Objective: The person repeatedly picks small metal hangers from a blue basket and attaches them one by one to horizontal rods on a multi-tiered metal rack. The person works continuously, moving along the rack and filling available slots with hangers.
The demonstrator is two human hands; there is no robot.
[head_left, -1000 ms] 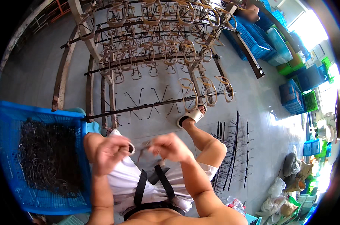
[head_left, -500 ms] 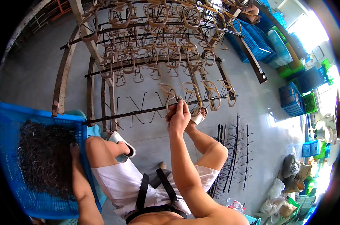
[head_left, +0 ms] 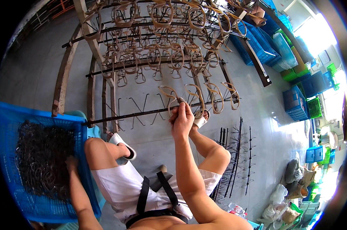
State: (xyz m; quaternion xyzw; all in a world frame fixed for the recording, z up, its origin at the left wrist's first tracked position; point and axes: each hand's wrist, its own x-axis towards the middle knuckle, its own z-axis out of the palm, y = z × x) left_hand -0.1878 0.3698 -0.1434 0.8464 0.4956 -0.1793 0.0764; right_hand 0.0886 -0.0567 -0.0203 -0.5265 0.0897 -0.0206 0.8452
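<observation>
My right hand (head_left: 182,119) is pinched on a tan loop-shaped piece (head_left: 169,88) at the lowest black bar (head_left: 141,114) of a rack. To its right, several similar tan loops (head_left: 215,100) hang on that bar, and thin bent wire hooks (head_left: 141,109) stick out bare to its left. Low on the left, my left hand (head_left: 71,163) reaches into a blue basket (head_left: 39,110) and touches the right side of a pile of thin dark looped pieces (head_left: 43,157). Its fingers are hard to make out against the dark pile.
The metal rack (head_left: 62,76) rises in front, its upper bars crowded with tan loops (head_left: 162,17). Hooked black bars (head_left: 236,157) lie on the floor by my right leg. Blue crates (head_left: 250,42) and plastic bags (head_left: 274,211) stand along the right. A bare limb (head_left: 256,15) shows at top right.
My left hand has shifted slightly left and nearer to me, further over the dark pieces. My right hand keeps its pinch at the same place on the bar.
</observation>
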